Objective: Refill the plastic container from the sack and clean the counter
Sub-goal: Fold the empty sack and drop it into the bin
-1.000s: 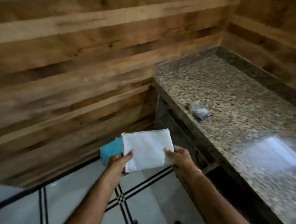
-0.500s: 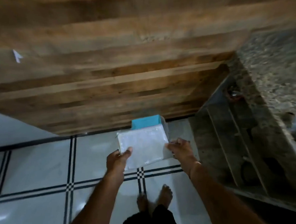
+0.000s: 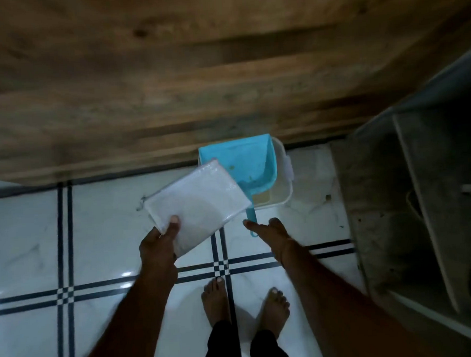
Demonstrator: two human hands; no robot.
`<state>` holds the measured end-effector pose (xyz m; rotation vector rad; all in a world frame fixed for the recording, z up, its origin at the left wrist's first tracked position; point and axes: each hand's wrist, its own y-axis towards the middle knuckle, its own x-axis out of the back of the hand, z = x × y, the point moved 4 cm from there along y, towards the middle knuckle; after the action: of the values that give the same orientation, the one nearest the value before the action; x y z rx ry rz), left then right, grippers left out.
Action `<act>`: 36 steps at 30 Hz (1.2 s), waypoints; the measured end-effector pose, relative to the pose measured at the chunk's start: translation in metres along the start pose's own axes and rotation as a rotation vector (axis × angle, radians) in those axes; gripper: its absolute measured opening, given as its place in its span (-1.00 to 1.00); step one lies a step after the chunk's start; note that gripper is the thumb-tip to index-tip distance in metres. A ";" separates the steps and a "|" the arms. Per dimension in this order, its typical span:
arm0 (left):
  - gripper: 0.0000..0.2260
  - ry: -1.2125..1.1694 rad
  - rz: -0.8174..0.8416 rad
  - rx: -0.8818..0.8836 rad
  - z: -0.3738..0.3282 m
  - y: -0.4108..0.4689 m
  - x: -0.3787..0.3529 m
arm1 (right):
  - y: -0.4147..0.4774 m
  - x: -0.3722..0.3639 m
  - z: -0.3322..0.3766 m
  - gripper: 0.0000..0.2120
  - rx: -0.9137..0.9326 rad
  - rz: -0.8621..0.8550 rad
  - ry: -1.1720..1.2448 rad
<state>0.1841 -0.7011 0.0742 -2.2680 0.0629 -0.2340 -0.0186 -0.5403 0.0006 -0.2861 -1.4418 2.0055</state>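
Note:
My left hand grips a flat white folded sack by its near left corner, thumb on top, and holds it tilted above the floor. My right hand is off the sack, fingers straight, reaching toward the handle of a blue dustpan. The dustpan stands in a white plastic container on the floor against the wooden wall. The sack covers the dustpan's left lower corner.
A white tiled floor with dark double lines lies below. My bare feet stand near the bottom centre. A wooden plank wall fills the top. Grey under-counter shelves stand at the right.
The view has swung down from the counter to the floor. My right hand has let go of the sack, which my left hand alone holds now, tilted. The dustpan and container have come into view.

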 end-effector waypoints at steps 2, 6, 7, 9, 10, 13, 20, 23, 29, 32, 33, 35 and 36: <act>-0.82 -0.012 -0.001 0.010 0.016 0.024 -0.004 | 0.033 -0.017 -0.005 -0.17 -0.014 0.014 0.017; -0.81 -0.024 0.010 0.047 0.034 0.050 -0.019 | 0.086 -0.037 -0.012 -0.65 0.062 -0.010 0.031; -0.75 -0.023 0.005 0.057 0.036 0.054 -0.021 | 0.089 -0.038 -0.013 -0.78 0.094 -0.020 0.055; -0.64 -0.025 -0.009 0.067 0.036 0.055 -0.025 | 0.082 -0.034 -0.016 -0.88 0.160 -0.078 0.089; -0.62 -0.026 -0.012 0.072 0.034 0.054 -0.026 | 0.072 -0.026 -0.019 -0.87 0.189 -0.124 0.090; -0.68 -0.026 -0.030 0.077 0.021 0.043 -0.034 | 0.034 0.013 -0.038 -0.76 0.248 -0.311 0.093; -0.84 0.067 -0.059 -0.030 -0.004 0.038 -0.101 | -0.044 0.101 -0.079 -0.87 0.174 -0.600 0.240; -0.79 0.184 -0.064 -0.076 0.011 0.064 -0.137 | -0.039 0.113 -0.097 -0.86 0.190 -0.621 0.248; -0.71 0.355 0.001 -0.047 0.058 0.134 -0.191 | -0.002 0.114 -0.131 -0.90 0.234 -0.659 0.284; -0.61 0.429 0.001 -0.011 0.066 0.148 -0.197 | 0.005 0.112 -0.139 -0.90 0.238 -0.649 0.325; -0.62 0.441 -0.005 -0.002 0.064 0.146 -0.196 | 0.004 0.112 -0.139 -0.88 0.255 -0.637 0.332; -0.64 0.490 -0.007 -0.030 0.051 0.129 -0.190 | -0.008 0.110 -0.133 -0.88 0.290 -0.600 0.321; -0.64 0.532 -0.004 -0.063 0.042 0.119 -0.185 | -0.015 0.109 -0.130 -0.87 0.286 -0.587 0.316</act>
<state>0.0146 -0.7240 -0.0705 -2.2087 0.3468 -0.8413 -0.0294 -0.3714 -0.0143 -0.0400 -0.8924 1.5670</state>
